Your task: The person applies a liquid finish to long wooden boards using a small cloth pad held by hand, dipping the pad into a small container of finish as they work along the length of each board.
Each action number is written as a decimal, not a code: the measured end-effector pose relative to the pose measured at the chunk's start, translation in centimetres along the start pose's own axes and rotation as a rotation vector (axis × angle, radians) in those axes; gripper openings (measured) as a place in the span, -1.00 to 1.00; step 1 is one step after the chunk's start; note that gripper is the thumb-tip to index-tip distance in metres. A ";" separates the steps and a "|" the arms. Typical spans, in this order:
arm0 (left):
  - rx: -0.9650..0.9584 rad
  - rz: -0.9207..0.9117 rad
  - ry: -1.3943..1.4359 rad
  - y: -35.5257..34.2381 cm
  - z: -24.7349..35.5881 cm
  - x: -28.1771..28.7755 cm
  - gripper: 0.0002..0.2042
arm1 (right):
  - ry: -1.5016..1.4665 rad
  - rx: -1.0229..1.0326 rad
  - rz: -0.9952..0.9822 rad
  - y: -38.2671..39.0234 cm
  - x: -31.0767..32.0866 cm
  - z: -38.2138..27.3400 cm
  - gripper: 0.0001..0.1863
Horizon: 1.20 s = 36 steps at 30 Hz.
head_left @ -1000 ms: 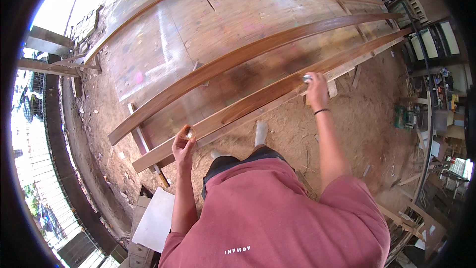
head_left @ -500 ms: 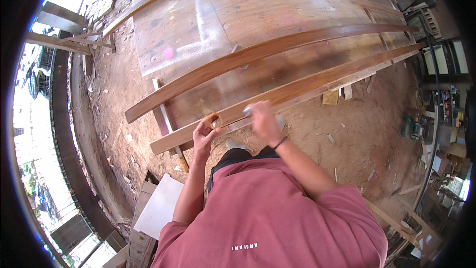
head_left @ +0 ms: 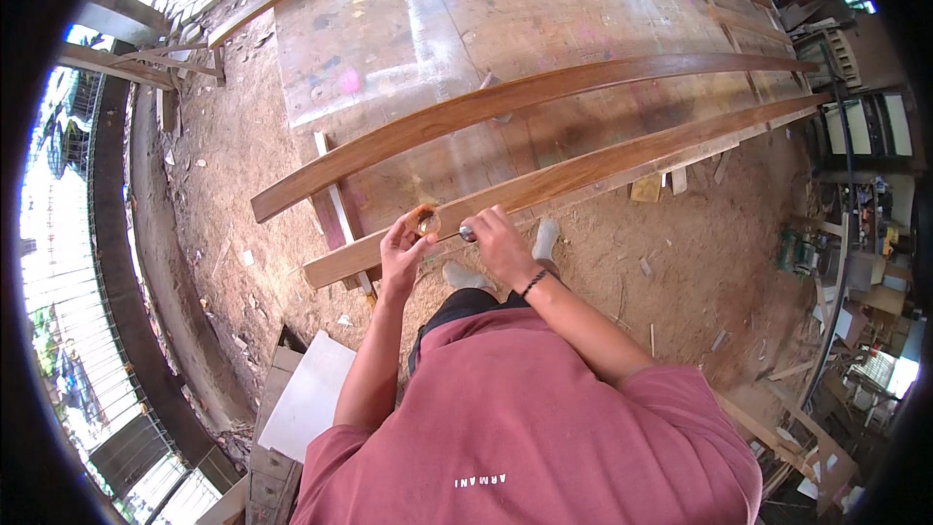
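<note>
My left hand [head_left: 397, 255] is closed on a small round container [head_left: 426, 221], a shallow see-through cup with orange-brown stuff along its rim. Close to its right, my right hand [head_left: 505, 249] grips a small tool [head_left: 467, 233] with a rounded, shiny grey end. A thin dark shaft runs from the tool toward the container; I cannot tell whether its tip touches it. Both hands are just over the near edge of a long brown wooden board [head_left: 622, 157]. A second long board [head_left: 564, 91] lies beyond it, roughly alongside.
Under the boards are a wooden crosspiece [head_left: 336, 196] and a large paint-stained sheet [head_left: 389, 39]. A white panel [head_left: 309, 399] lies at lower left. Wood scraps [head_left: 646, 187] are scattered on the dirt floor [head_left: 622, 282]. Clutter [head_left: 880, 272] stands along the right side.
My right hand has moved left and slightly down, bringing the tool next to the container. My left hand still holds the container in nearly the same spot. The view has shifted a little.
</note>
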State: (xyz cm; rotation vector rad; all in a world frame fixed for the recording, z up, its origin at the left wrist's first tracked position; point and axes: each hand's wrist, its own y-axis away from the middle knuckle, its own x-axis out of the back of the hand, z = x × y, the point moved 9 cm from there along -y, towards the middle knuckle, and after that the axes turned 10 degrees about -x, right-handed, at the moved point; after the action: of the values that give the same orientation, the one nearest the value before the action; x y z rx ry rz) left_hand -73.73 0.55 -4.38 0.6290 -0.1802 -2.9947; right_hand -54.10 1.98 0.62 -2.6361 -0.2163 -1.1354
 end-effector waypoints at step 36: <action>0.051 -0.064 -0.071 0.1 -0.9 1.6 -0.45 | 0.321 -0.431 0.375 -2.1 12.4 12.6 -0.81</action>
State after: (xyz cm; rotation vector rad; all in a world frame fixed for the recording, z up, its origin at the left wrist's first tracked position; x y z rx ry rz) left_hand -74.78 0.17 -5.84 0.5442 -0.2466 -3.0856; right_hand -37.38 8.15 1.72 -2.6113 0.6218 -1.5706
